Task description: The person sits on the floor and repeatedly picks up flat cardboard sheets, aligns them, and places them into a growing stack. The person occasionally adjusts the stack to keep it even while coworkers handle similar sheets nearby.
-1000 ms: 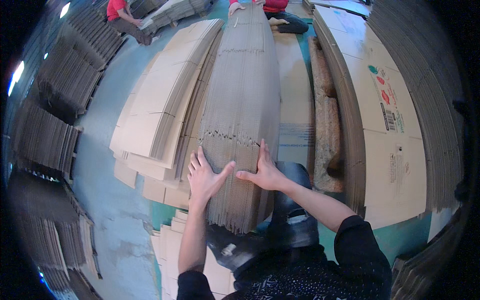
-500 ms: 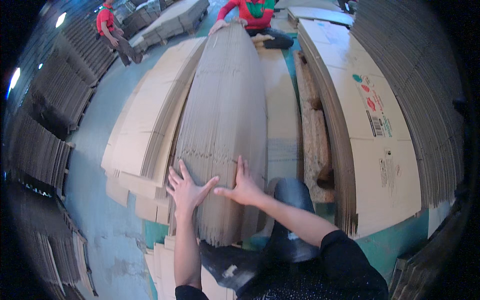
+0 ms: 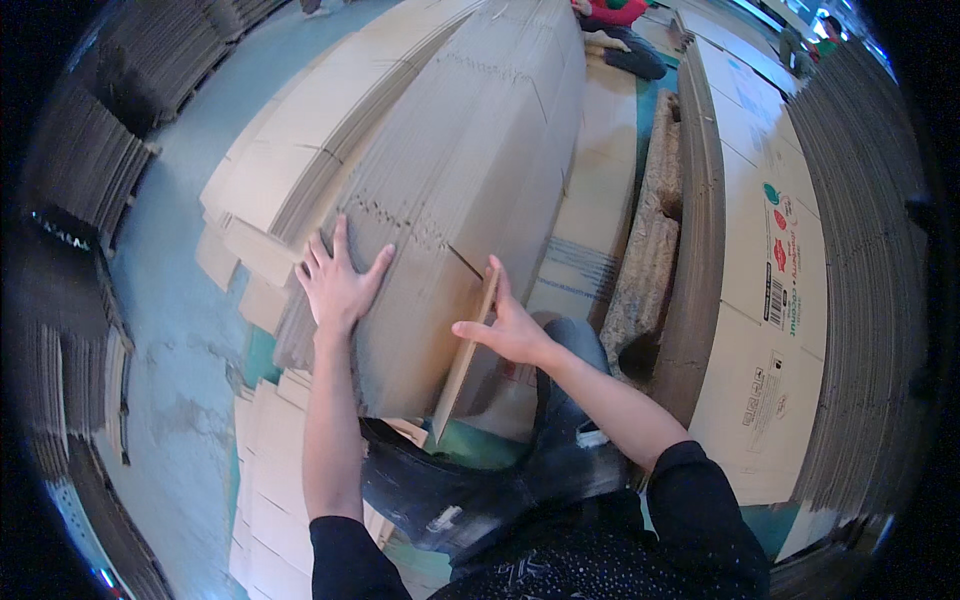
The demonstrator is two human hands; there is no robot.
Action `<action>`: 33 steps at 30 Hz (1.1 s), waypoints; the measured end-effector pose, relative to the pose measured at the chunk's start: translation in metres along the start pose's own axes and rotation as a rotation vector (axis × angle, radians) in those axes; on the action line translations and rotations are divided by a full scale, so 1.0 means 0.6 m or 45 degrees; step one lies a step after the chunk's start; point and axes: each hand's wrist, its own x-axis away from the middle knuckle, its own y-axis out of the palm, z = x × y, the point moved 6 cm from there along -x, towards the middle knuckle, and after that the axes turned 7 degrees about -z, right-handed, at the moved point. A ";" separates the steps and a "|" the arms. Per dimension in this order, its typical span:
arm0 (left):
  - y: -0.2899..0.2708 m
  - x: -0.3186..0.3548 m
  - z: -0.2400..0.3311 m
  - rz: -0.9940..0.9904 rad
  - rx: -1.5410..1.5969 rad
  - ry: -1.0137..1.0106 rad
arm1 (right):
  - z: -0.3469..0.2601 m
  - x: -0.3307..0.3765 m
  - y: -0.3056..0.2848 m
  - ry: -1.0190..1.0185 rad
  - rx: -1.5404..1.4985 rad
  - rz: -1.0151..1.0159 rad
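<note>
A long row of flattened cardboard boxes (image 3: 400, 240) stands on edge in front of me, running away toward the far side. My left hand (image 3: 340, 285) lies with fingers spread on the upper edges at the row's left. At the near right end, my right hand (image 3: 512, 328) has its thumb on one side and its fingers on the other side of a cardboard sheet (image 3: 462, 382). This sheet's near part leans apart from the packed row, with a dark gap between them. My knees are on either side of the row's near end.
Flat cardboard stacks (image 3: 290, 150) lie left of the row, and more cardboard (image 3: 270, 490) is near my left leg. To the right are a worn brown beam (image 3: 645, 260) and a printed cardboard stack (image 3: 750, 400). A co-worker in red (image 3: 620, 12) sits at the far end.
My view has shifted, and the hands are farther apart. The right hand has gone from resting on the row to gripping a sheet, which now stands apart at the right.
</note>
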 end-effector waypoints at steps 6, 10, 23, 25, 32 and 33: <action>-0.001 0.000 -0.006 0.032 -0.002 -0.002 | 0.053 0.091 -0.046 0.479 -0.158 -0.237; 0.003 0.000 -0.010 0.018 -0.012 -0.012 | 0.054 0.142 -0.065 0.742 -0.312 -0.239; 0.006 -0.002 -0.008 -0.023 -0.024 -0.023 | 0.012 0.253 -0.192 0.423 -0.129 0.062; 0.005 -0.003 -0.005 -0.022 -0.029 -0.020 | 0.006 0.265 -0.218 0.318 -0.123 0.292; 0.011 -0.010 -0.006 0.028 -0.072 0.009 | -0.011 0.283 -0.253 0.290 -0.030 0.510; 0.012 -0.011 -0.006 0.043 -0.060 0.029 | -0.010 0.289 -0.256 0.349 -0.089 0.554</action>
